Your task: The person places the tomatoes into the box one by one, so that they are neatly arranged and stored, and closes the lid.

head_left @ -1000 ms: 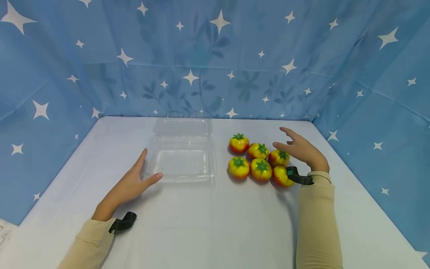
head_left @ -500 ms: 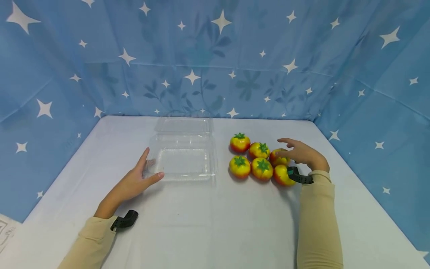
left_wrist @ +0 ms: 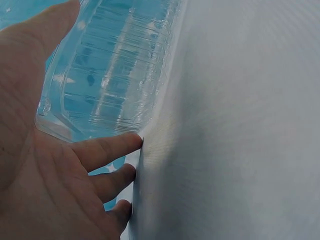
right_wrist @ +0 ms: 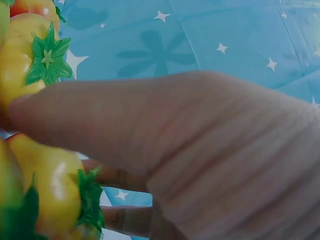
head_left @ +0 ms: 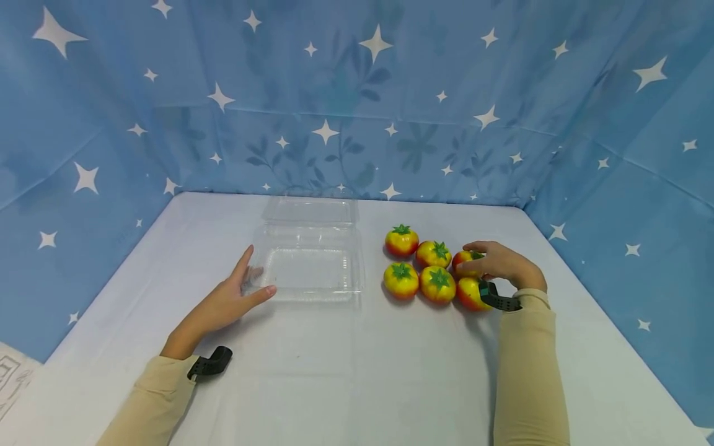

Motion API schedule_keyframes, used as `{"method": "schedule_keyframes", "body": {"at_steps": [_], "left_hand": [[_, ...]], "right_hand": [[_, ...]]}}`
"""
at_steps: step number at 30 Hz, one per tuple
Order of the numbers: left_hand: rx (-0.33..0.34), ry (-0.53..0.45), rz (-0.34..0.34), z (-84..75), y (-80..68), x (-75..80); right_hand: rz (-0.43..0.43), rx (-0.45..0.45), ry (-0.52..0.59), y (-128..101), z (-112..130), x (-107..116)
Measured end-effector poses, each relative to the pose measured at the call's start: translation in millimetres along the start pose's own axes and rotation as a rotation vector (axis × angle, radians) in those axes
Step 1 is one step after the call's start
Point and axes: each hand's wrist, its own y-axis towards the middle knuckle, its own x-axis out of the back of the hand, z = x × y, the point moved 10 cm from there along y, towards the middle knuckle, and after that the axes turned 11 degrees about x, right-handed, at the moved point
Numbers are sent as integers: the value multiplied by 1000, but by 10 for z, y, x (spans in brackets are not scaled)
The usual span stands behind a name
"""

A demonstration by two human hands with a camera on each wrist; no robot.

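In the head view, my left hand (head_left: 225, 305) spreads its thumb and fingers beside the left front corner of a clear plastic clamshell box (head_left: 307, 291), whose lid (head_left: 309, 212) lies back behind it. The left wrist view has the box (left_wrist: 117, 75) beyond the spread fingers; whether they touch it, I cannot tell. My right hand (head_left: 504, 263) holds the far right toy tomato (head_left: 464, 259), yellow and red with a green top, thumb in front and fingers behind. That hand partly hides it. In the right wrist view the thumb crosses over the tomato (right_wrist: 50, 185).
Several more toy tomatoes sit close by: back left (head_left: 401, 240), back middle (head_left: 433, 254), front left (head_left: 400, 280), front middle (head_left: 437, 284) and front right (head_left: 471, 293), under the wrist strap. A white cloth (head_left: 312, 384) covers the table. Blue star-patterned curtains (head_left: 357, 99) enclose the back and sides.
My right hand has come down onto the far right tomato, its fingers closing round it. The left hand stays by the box. The head view has shifted slightly.
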Motion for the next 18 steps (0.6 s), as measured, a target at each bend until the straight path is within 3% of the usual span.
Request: {"method": "schedule_keyframes", "body": {"at_steps": [12, 18], "left_hand": [[8, 4, -7, 2, 1, 20], [10, -6, -7, 6, 14, 17]], "right_hand": [[-18, 21, -9, 0, -108, 51], [-82, -8, 17, -52, -178, 140]]}}
